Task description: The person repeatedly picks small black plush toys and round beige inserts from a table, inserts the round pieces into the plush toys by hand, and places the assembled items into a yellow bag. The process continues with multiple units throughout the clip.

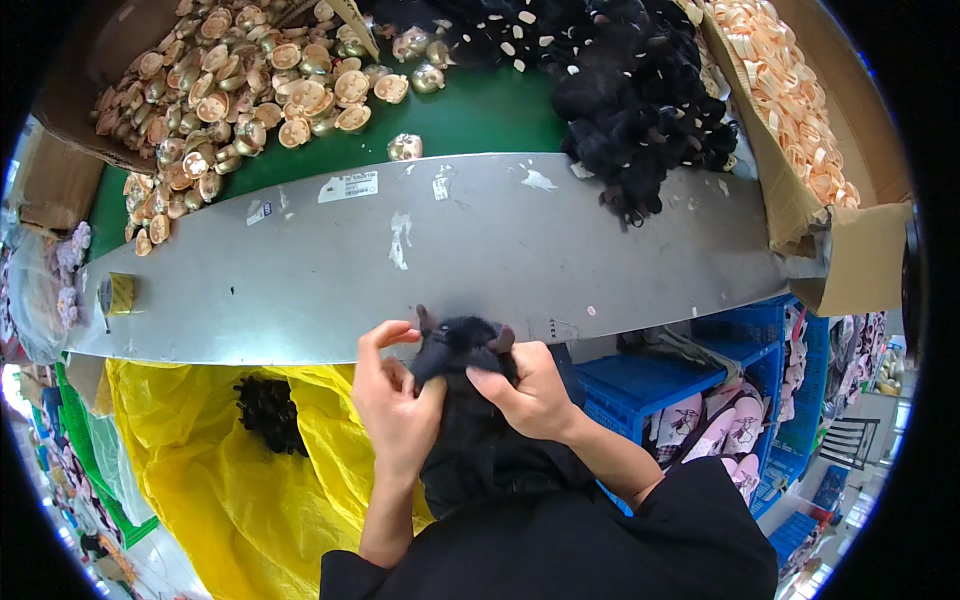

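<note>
Between my two hands, at the near edge of the metal tabletop, is a small black plush piece [462, 338] with brownish ear-like tabs. My left hand [400, 398] is closed on its left side, thumb and fingers pinching the fabric. On the other side my right hand [530, 392] grips it, with the thumb pressed on its front. The part inside my fingers is hidden. A heap of similar black plush pieces [640, 110] with pale spots lies at the far right of the table.
Gold round shells [300, 95] with peach insides pile up at the far left. A carton [775, 190] of peach curved pieces stands at right. Below left hangs a yellow bag [180, 470] with black pieces inside. Blue crates [650, 375] stand lower right; a tape roll [118, 293] lies left.
</note>
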Action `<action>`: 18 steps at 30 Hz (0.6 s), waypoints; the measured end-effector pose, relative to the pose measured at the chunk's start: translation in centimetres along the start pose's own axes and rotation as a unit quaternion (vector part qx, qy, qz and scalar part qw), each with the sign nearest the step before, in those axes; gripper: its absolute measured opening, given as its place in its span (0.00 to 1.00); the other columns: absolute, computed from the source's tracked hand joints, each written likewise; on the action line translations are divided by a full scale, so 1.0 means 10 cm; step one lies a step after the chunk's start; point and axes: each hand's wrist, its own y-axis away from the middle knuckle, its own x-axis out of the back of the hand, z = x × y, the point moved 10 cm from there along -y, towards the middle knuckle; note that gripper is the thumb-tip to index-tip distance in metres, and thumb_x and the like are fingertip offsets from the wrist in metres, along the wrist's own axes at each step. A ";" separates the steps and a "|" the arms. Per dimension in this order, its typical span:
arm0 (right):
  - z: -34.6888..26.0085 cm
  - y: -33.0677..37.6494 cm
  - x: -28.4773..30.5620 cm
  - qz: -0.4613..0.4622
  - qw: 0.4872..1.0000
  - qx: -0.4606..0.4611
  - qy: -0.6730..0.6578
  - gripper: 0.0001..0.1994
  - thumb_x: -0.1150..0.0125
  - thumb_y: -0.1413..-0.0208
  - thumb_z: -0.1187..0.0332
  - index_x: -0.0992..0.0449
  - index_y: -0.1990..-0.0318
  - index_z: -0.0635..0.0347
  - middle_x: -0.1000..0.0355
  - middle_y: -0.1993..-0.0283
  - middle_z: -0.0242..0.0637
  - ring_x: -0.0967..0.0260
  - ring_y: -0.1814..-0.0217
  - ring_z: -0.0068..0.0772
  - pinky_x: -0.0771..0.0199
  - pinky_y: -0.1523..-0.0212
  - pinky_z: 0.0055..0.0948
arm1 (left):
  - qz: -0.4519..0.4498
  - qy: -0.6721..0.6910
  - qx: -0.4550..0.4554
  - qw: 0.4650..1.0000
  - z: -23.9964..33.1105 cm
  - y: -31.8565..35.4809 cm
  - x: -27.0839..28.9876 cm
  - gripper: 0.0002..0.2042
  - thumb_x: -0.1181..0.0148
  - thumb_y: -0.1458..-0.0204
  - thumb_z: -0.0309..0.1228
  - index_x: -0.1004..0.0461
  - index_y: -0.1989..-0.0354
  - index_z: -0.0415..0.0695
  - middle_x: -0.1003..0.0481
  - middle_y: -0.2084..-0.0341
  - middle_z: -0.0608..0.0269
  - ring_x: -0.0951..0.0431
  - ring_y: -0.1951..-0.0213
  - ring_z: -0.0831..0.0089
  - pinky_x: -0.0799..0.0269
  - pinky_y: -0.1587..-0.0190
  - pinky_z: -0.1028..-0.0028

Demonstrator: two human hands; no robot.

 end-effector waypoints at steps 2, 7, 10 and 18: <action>0.08 -0.04 0.07 0.032 0.998 -0.043 0.010 0.12 0.39 0.38 0.66 0.24 0.66 0.68 0.32 0.78 0.40 0.36 0.77 0.27 0.34 0.72 0.31 | 0.049 0.028 -0.095 0.994 0.19 0.14 0.15 0.18 0.38 0.58 0.18 0.27 0.54 0.40 0.25 0.58 0.58 0.34 0.75 0.75 0.32 0.68 0.75; -0.09 -0.04 -0.07 -0.019 0.999 0.043 -0.014 0.09 0.41 0.37 0.68 0.23 0.60 0.67 0.27 0.70 0.29 0.36 0.69 0.17 0.31 0.68 0.27 | -0.181 0.038 -0.145 0.972 0.35 0.41 -0.18 0.36 0.48 0.41 0.51 0.36 0.37 0.27 0.31 0.41 0.37 0.30 0.39 0.44 0.39 0.34 0.58; -0.37 -0.02 -0.20 -0.042 0.973 0.174 0.148 0.04 0.36 0.45 0.73 0.23 0.64 0.63 0.27 0.72 0.38 0.27 0.74 0.41 0.29 0.72 0.33 | -0.233 0.114 -0.056 0.964 0.15 0.41 -0.29 0.42 0.51 0.41 0.61 0.37 0.37 0.29 0.29 0.47 0.41 0.27 0.45 0.50 0.34 0.41 0.62; -0.51 0.11 -0.36 -0.098 0.933 0.265 0.223 0.10 0.30 0.50 0.66 0.22 0.64 0.60 0.25 0.69 0.41 0.24 0.70 0.46 0.24 0.69 0.38 | -0.256 0.238 0.036 0.936 -0.01 0.37 -0.36 0.49 0.44 0.48 0.66 0.38 0.34 0.29 0.30 0.42 0.54 0.29 0.41 0.66 0.36 0.37 0.69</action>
